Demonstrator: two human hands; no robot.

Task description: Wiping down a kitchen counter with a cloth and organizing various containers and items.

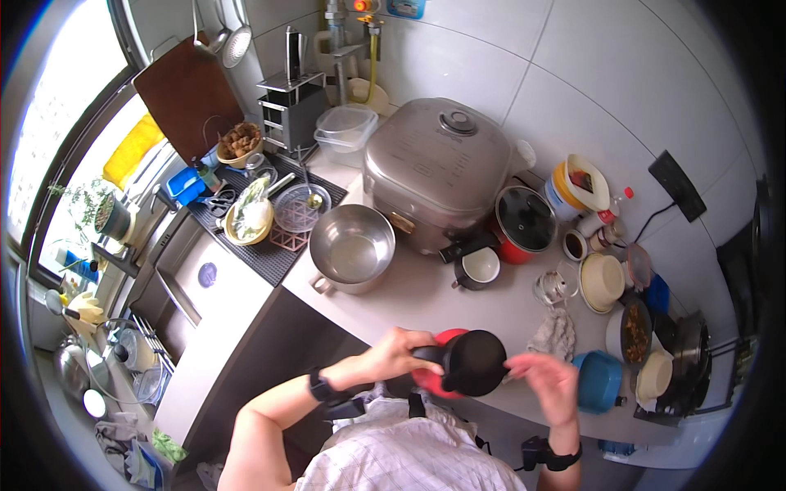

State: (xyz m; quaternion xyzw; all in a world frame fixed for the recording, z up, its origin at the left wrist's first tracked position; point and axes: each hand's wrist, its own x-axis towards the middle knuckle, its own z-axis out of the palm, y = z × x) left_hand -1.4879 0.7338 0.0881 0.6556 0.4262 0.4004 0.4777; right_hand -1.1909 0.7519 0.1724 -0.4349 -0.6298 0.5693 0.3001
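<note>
My left hand (402, 356) grips the black handle of a red vessel with a black bottom or top (481, 362), held tilted close to my body over the counter's front edge. My right hand (549, 383) is raised just right of it, slightly blurred, its fingertips near the black round part; whether they touch it I cannot tell. Beyond them stand a small dark cup with a white inside (481, 267), a steel pot (352, 245) and a red pan with a glass lid (525, 221). A crumpled grey cloth (552, 334) lies ahead of my right hand.
A large steel electric cooker (439, 166) stands against the tiled wall. On the right are a blue square container (599, 380), a bowl of food (632, 331) and a glass jar (551, 287). At left are the sink (178, 301) and a black draining mat (270, 264) with bowls.
</note>
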